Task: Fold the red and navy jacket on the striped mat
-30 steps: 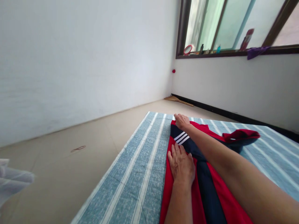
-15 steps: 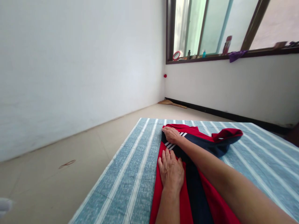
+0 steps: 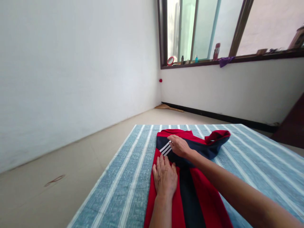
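A red and navy sports jacket (image 3: pixel 194 193) with three white stripes lies folded lengthwise on a bed or table covered by a blue, white-striped cloth (image 3: pixel 123 177). My left hand (image 3: pixel 165 174) rests flat on the red part near the jacket's left edge, fingers spread. Over the navy part, just right of the white stripes, is my right hand (image 3: pixel 180 146), its fingers stretched to the left and holding nothing. Whether its fingertips touch the fabric is unclear. A sleeve (image 3: pixel 217 137) sticks out to the right at the far end, its red end bunched up.
White walls meet in the far corner, where a straw broom (image 3: pixel 168 108) lies on the floor. A thin brown loop (image 3: pixel 54 180) is on the tiles at left. The window sill holds a red bottle (image 3: pixel 216 51), a round mirror (image 3: pixel 170 60) and a purple cloth (image 3: pixel 225 61).
My right hand has moved off the jacket's far left edge toward the right, baring the white stripes. My left hand stays flat on the jacket. The view has turned slightly right.
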A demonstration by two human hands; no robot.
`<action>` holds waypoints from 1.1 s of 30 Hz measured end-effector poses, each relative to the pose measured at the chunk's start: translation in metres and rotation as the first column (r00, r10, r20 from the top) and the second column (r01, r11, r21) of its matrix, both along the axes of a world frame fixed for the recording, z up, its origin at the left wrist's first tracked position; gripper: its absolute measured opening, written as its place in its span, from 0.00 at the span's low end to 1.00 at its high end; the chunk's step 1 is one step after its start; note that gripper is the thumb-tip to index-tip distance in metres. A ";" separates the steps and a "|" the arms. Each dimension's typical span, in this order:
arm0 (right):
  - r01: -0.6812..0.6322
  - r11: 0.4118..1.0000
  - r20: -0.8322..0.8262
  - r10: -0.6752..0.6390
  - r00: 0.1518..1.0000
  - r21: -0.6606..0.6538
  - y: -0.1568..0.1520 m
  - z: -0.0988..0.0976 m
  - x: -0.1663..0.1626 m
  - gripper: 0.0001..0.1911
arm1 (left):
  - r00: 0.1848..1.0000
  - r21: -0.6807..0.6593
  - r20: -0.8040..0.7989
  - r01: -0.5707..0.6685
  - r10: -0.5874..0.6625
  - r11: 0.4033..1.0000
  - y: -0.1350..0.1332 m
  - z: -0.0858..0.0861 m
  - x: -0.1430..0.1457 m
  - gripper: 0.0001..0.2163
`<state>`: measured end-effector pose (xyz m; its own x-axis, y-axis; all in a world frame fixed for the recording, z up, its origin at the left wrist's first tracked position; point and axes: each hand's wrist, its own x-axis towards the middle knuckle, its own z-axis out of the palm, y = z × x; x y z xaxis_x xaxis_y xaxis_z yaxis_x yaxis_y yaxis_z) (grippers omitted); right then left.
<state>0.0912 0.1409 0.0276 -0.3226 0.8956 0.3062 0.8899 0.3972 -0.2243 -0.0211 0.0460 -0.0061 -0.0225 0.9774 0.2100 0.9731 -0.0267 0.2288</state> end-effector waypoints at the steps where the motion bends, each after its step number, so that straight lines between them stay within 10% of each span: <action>1: 0.009 1.000 -0.010 -0.009 1.000 0.009 -0.016 -0.001 0.013 0.16 | 1.000 -0.006 -0.006 -0.001 0.000 1.000 0.000 0.000 0.000 0.21; 9: 0.074 0.990 -0.205 -0.049 0.977 0.117 -0.116 -0.034 0.078 0.18 | 0.998 -0.054 -0.061 -0.020 0.016 0.998 0.003 0.006 -0.001 0.21; 33: 0.072 0.997 -0.148 -0.076 0.986 -0.032 -0.110 -0.045 0.056 0.20 | 0.891 -0.130 0.425 -0.112 0.157 0.985 0.035 0.042 -0.028 0.10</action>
